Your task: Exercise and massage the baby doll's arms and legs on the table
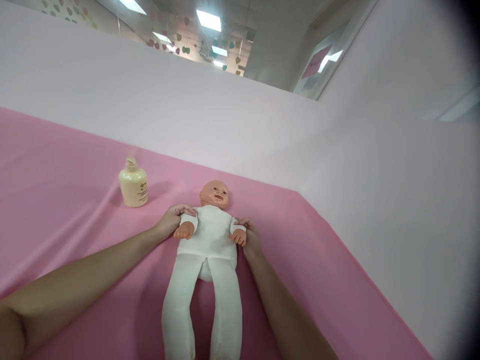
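Note:
A baby doll [212,235] with a bare head, a white top and white legs lies face up on the pink sheet [105,240]. My left hand [176,218] has its fingers closed on the doll's upper arm at the left of the picture, by the shoulder. On the other side, my right hand [250,235] holds the doll's other arm at the white sleeve; part of this hand is behind the doll's arm. Both doll hands hang free below my fingers.
A cream pump bottle [134,186] stands on the sheet to the left of the doll's head. White walls [225,125] rise behind and to the right, with a window [277,45] above.

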A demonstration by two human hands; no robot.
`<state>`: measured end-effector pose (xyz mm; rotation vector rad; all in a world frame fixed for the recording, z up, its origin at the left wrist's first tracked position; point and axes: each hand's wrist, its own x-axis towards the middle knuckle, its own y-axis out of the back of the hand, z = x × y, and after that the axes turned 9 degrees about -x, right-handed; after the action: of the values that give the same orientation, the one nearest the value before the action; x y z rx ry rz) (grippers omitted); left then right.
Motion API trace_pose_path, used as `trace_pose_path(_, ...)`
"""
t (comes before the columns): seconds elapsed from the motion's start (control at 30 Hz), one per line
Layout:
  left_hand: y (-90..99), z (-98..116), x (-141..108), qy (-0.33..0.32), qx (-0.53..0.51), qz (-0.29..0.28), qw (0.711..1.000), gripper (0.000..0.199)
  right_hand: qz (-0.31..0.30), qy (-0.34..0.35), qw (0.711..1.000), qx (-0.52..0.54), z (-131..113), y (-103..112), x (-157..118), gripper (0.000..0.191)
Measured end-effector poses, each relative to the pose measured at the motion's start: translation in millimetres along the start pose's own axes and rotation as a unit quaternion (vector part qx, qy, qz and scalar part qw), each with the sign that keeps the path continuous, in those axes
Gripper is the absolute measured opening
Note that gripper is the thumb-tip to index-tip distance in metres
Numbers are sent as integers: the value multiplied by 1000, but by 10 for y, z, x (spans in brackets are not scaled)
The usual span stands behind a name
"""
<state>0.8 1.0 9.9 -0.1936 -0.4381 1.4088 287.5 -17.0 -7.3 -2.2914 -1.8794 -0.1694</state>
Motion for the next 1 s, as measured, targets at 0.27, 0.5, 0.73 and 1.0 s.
trace_pose_path(0.27, -94, 117, -144, 3, 14, 10, 1000, 57, 51, -34, 998, 5, -201, -123, -138, 33)
trace_pose_path(0.5, -37, 38, -129, -6, 124, 11, 992, 72, 34, 15, 995, -89, -257, -118, -182, 48)
trace_pose_path(0.73, 2, 12, -79, -18, 238, 32, 971, 58, 50, 31, 985, -164, -221, -85, -155, 55)
trace_pose_path(1.0, 109, -65, -39, -38, 430, 56, 900, 56, 61, 1, 971, -229, -225, -71, -132, 50)
